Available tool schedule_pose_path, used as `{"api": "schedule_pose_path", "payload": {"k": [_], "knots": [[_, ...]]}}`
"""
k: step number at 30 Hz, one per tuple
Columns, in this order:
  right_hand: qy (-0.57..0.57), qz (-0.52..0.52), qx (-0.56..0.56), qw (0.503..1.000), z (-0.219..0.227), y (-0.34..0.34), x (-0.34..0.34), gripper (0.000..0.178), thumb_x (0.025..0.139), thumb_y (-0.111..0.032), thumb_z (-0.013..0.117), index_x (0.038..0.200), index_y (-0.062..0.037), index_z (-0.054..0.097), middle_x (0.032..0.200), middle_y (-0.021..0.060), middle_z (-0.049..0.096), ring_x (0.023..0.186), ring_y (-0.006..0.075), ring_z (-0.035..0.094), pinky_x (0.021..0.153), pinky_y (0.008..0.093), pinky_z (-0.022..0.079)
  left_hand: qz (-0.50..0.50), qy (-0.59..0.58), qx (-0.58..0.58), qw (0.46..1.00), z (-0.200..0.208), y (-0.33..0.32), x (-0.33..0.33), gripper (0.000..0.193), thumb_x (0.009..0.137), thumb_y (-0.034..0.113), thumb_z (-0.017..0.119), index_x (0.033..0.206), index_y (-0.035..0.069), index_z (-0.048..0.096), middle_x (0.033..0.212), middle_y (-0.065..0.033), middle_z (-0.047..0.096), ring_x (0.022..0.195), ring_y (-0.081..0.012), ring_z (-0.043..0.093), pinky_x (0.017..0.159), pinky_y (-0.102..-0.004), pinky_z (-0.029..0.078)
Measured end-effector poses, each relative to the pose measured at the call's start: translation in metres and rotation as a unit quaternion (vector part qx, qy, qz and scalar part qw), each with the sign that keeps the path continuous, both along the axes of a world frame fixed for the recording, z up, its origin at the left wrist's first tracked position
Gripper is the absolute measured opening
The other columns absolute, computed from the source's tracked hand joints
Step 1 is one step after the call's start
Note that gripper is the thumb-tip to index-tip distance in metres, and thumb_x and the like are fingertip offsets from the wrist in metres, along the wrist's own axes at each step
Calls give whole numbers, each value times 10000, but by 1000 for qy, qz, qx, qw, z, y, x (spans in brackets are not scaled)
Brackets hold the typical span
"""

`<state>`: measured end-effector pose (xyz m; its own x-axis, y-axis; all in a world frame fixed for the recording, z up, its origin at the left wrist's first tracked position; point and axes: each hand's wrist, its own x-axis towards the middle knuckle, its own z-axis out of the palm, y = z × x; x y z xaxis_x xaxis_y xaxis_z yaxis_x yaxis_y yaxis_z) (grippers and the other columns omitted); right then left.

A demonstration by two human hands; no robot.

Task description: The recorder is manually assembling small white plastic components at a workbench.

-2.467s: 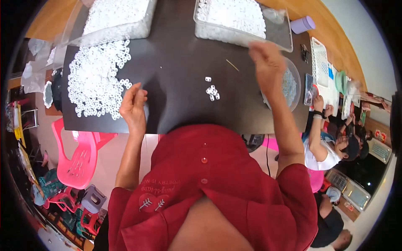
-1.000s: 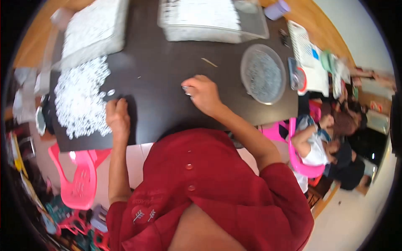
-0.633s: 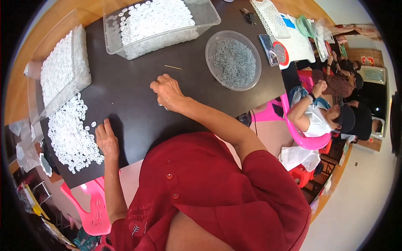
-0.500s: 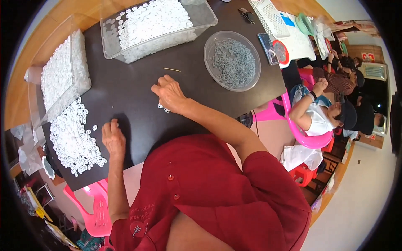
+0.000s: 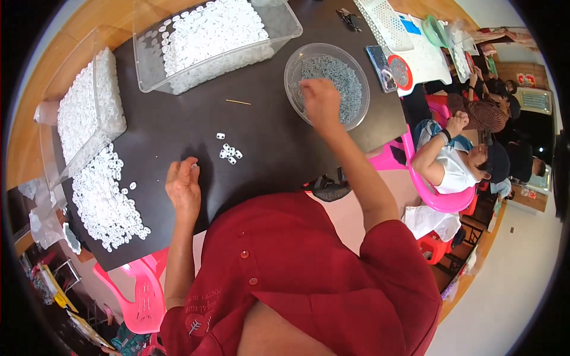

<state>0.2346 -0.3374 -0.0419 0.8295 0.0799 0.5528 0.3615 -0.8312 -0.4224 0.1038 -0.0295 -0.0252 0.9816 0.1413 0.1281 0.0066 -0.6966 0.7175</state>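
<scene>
Over the round clear bowl (image 5: pixel 289 83) of small grey screw-like pieces (image 5: pixel 350 89), my right hand (image 5: pixel 321 102) is bent, its fingertips drawn together near the left part of the heap. What those fingers hold, if anything, is hidden. My left hand (image 5: pixel 183 188) hovers above the dark table with thumb and forefinger pinched. A tiny pale bit shows at its fingertips, too small to name. Between the hands lies a small cluster of white two-holed plastic pieces (image 5: pixel 228 154), with one more piece (image 5: pixel 220 136) just beyond it.
Clear bins of white pieces stand at the far side (image 5: pixel 172 88) and far left (image 5: pixel 98 113). A loose white pile (image 5: pixel 107 199) covers the left table edge. A thin brass-coloured stick (image 5: pixel 238 102), a phone (image 5: pixel 380 68) and pliers (image 5: pixel 349 19) lie about. A person (image 5: pixel 457 160) sits right.
My right hand has moved from the small cluster rightward to the bowl, uncovering the white pieces. My left hand has moved right, away from the loose pile, and its fingertips now pinch.
</scene>
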Motion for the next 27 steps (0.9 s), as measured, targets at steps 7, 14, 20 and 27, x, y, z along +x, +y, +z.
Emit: {"api": "schedule_pose_path", "payload": {"k": [7, 14, 20, 27], "knots": [[98, 40, -59, 993, -27, -8, 33, 54, 678, -91, 612, 725, -85, 637, 718, 146, 572, 739, 335, 554, 630, 436, 451, -38, -42, 221, 974, -15, 8, 2, 163, 760, 47, 615, 923, 42, 606, 787, -125, 558, 770, -305, 568, 659, -388, 460], [121, 73, -161, 977, -30, -10, 43, 59, 690, -104, 633, 701, -50, 611, 711, 135, 575, 752, 349, 567, 650, 434, 458, -27, -15, 228, 973, -9, 16, -1, 183, 768, 48, 602, 951, 36, 593, 840, -149, 561, 811, -312, 559, 704, -407, 456], [317, 50, 110, 941, -2, -36, 38, 88, 734, -114, 646, 788, -47, 628, 685, 69, 601, 627, 168, 569, 576, 304, 452, -5, -68, 209, 976, 17, 2, 5, 201, 768, 25, 600, 969, 25, 605, 900, -151, 583, 831, -312, 572, 702, -379, 466], [437, 49, 368, 819, 25, -44, 11, 118, 743, -66, 664, 838, -8, 625, 733, 4, 601, 636, 70, 530, 567, 198, 412, -45, -25, -13, 999, 34, -40, 29, 163, 790, -12, 588, 945, 20, 625, 802, -89, 592, 704, -153, 569, 633, -252, 441]]}}
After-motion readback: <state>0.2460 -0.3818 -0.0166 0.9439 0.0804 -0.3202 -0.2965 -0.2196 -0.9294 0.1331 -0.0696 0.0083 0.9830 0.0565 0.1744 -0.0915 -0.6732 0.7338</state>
